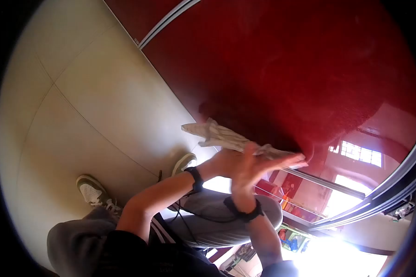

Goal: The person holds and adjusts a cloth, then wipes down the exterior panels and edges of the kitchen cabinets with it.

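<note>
A pale, crumpled cloth [224, 134] stretches along the front of a glossy red panel [282, 69], with its far end near my fingertips. My right hand [254, 171] is at the cloth, its fingers stretched out and its thumb apart. Whether its palm presses on the cloth I cannot make out. Beside it, partly behind it, my left hand [223, 162] is close against the cloth's lower edge; its fingers are hidden. Dark bands circle both my wrists.
A silver trim strip [168, 19] crosses the red front at the top, and a curved metal edge [379, 189] runs along the right. Beige floor tiles [101, 87] spread out on the left. My shoes [92, 190] and bent knees are below my arms. Bright light comes from the lower right.
</note>
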### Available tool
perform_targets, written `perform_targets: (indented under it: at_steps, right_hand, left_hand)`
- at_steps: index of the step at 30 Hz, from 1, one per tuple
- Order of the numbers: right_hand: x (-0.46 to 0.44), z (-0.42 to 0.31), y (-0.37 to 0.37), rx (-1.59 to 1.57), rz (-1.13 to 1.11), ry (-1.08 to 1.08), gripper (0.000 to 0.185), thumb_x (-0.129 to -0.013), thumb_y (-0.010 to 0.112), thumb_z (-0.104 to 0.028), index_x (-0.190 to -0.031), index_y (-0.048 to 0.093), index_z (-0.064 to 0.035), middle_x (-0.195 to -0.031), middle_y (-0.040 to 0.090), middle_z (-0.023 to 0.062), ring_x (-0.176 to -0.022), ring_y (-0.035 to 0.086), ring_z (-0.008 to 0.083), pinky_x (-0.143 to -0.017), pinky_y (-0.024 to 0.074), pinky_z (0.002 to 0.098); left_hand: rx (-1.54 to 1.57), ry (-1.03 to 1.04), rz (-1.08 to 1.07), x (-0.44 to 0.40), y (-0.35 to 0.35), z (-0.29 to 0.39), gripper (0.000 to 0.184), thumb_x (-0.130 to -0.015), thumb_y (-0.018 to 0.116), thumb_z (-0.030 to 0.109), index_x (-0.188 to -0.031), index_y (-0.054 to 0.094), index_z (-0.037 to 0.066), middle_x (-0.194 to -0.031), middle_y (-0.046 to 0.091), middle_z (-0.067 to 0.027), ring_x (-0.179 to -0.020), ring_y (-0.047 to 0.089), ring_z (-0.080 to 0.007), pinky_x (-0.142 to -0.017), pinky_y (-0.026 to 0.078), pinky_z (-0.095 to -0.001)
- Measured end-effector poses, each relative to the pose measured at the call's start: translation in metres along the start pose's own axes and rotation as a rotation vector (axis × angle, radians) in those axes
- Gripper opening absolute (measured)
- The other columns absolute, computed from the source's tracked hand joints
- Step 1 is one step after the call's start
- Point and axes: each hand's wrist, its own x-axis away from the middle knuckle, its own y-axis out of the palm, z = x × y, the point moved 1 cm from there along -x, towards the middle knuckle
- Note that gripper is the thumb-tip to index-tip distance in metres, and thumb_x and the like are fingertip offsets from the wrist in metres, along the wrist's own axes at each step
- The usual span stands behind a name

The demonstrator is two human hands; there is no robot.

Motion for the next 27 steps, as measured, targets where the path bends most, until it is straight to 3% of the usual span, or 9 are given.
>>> perform_targets:
  at_steps: [2, 5, 7, 8, 14, 18, 21, 25, 27]
  right_hand:
    - [0.018, -0.025, 0.021, -0.137, -0.181, 0.016, 0.096, -0.085, 0.067, -0.035, -0.148, 0.01, 0.0124, -0.155, -0.001, 0.0361, -0.144, 0.003, 0.0503, -0.113, 0.01, 0.062]
    - [0.026, -0.053, 0.044, -0.149, -0.656, 0.048, 0.097, -0.086, 0.066, -0.034, -0.146, 0.009, 0.0159, -0.154, -0.001, 0.0378, -0.144, 0.005, 0.0511, -0.113, 0.0113, 0.0611]
    - [0.025, -0.063, 0.052, -0.021, -1.04, 0.053, 0.095, -0.087, 0.064, -0.035, -0.145, 0.01, 0.0179, -0.153, 0.001, 0.0396, -0.143, 0.007, 0.0521, -0.112, 0.0146, 0.0612]
    - [0.025, -0.058, 0.056, -0.074, -1.097, 0.07, 0.095, -0.087, 0.065, -0.036, -0.148, 0.01, 0.0111, -0.154, 0.002, 0.0361, -0.135, 0.028, 0.0541, -0.106, 0.0309, 0.0577]
    - [-0.008, -0.08, 0.052, -0.072, -0.873, -0.249, 0.081, -0.087, 0.065, -0.032, -0.144, 0.026, 0.0114, -0.151, 0.004, 0.04, -0.132, 0.03, 0.0563, -0.102, 0.0331, 0.059]
    - [-0.016, -0.067, 0.035, -0.149, -0.852, -0.171, 0.075, -0.083, 0.069, -0.025, -0.143, 0.033, 0.0039, -0.149, 0.006, 0.0422, -0.131, 0.027, 0.0588, -0.101, 0.0318, 0.0617]
    - [-0.025, -0.062, 0.022, 0.048, -0.827, -0.142, 0.076, -0.086, 0.063, -0.03, -0.142, 0.031, 0.0116, -0.146, 0.017, 0.0432, -0.135, 0.026, 0.0557, -0.105, 0.0298, 0.0591]
    - [-0.023, -0.045, 0.014, -0.076, -0.862, -0.133, 0.075, -0.085, 0.068, -0.024, -0.147, 0.032, -0.0034, -0.15, 0.009, 0.0392, -0.132, 0.025, 0.0579, -0.103, 0.0306, 0.0609]
    - [-0.018, -0.038, 0.016, -0.08, -0.914, -0.159, 0.075, -0.086, 0.067, -0.025, -0.148, 0.03, -0.004, -0.15, 0.01, 0.0393, -0.133, 0.024, 0.0579, -0.104, 0.0301, 0.0606]
  left_hand:
    - [-0.101, -0.001, -0.016, 0.005, 0.0, -0.039, 0.065, -0.096, 0.05, 0.045, -0.149, 0.031, 0.014, -0.149, 0.042, -0.0102, -0.135, 0.043, -0.023, -0.111, 0.034, -0.0351]
    - [-0.874, 0.172, 0.057, 0.015, -0.004, -0.08, 0.05, -0.094, 0.053, 0.03, -0.137, 0.047, 0.006, -0.148, 0.04, -0.0069, -0.134, 0.039, -0.0277, -0.113, 0.028, -0.0433]
    - [-1.076, 0.079, 0.437, 0.037, -0.013, -0.024, 0.051, -0.092, 0.054, 0.029, -0.136, 0.047, 0.004, -0.145, 0.041, -0.013, -0.136, 0.034, -0.0324, -0.114, 0.024, -0.0491]
    - [-1.099, 0.033, 0.533, 0.043, -0.014, -0.016, 0.052, -0.092, 0.054, 0.029, -0.136, 0.047, 0.004, -0.145, 0.041, -0.0152, -0.138, 0.031, -0.0342, -0.114, 0.022, -0.0509]
    - [-1.024, -0.066, 0.717, 0.051, -0.041, -0.023, 0.054, -0.09, 0.056, 0.029, -0.137, 0.047, 0.003, -0.142, 0.041, -0.0208, -0.138, 0.027, -0.0383, -0.115, 0.019, -0.0535]
    - [-1.04, -0.048, 0.795, 0.056, -0.056, 0.002, 0.053, -0.089, 0.057, 0.028, -0.135, 0.049, 0.003, -0.138, 0.043, -0.023, -0.136, 0.029, -0.0397, -0.114, 0.02, -0.0537]
    - [-1.064, -0.051, 0.83, 0.054, -0.059, 0.014, 0.053, -0.088, 0.058, 0.028, -0.134, 0.051, 0.002, -0.136, 0.045, -0.0247, -0.135, 0.03, -0.0407, -0.114, 0.02, -0.0538]
    - [-1.1, -0.073, 0.873, 0.054, -0.062, 0.019, 0.053, -0.086, 0.06, 0.027, -0.132, 0.054, 0.002, -0.132, 0.047, -0.0269, -0.132, 0.032, -0.042, -0.114, 0.02, -0.0539]
    - [-1.118, -0.09, 0.869, 0.053, -0.063, 0.011, 0.052, -0.085, 0.06, 0.027, -0.131, 0.055, 0.002, -0.13, 0.048, -0.028, -0.131, 0.034, -0.0427, -0.114, 0.02, -0.054]
